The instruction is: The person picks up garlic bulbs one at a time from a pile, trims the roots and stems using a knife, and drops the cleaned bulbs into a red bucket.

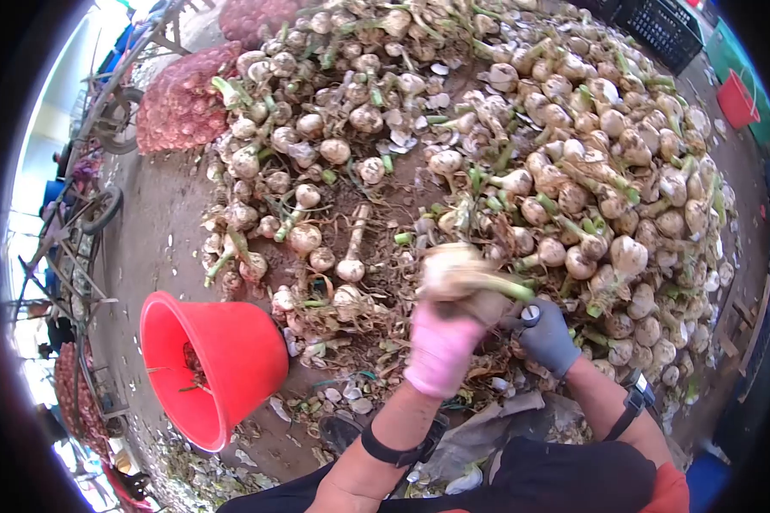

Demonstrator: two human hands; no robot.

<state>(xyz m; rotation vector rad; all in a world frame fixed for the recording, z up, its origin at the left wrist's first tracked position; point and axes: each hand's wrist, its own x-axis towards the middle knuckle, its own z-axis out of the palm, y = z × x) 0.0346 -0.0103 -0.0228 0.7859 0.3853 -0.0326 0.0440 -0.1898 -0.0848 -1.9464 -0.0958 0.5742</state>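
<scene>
While the left hand [441, 346], in a pink glove, grips a garlic bulb [452, 269] from below with fingers wrapped tight round it, the bulb sits raised above the ground at the near edge of the heap. It is motion-blurred. A green stalk [506, 289] sticks out of the bulb toward the right hand [549, 338].

Right hand has a grey glove and is just beside the left; contact or gap, cannot tell. Its fingers are curled closed round a small tool [530, 315]. Only a round pale end shows, type unreadable.

The garlic heap [573, 171] covers the ground from centre to the far and right edges. Its bulbs have stalks and roots on, with loose skins between them.

1 red bucket [231, 359] lies tipped on its side on the near-left ground, near the left hand. Its mouth faces left and down, with some scraps inside.

2 red mesh sacks [180, 103] lie far-left, against the heap. A black crate [659, 30] is at the far-right corner, with a small red pail [736, 98] right of it. Carts [85, 214] stand along the left edge.

There is a black wristband [398, 449] on the left forearm and a black strap [635, 400] on the right.
</scene>
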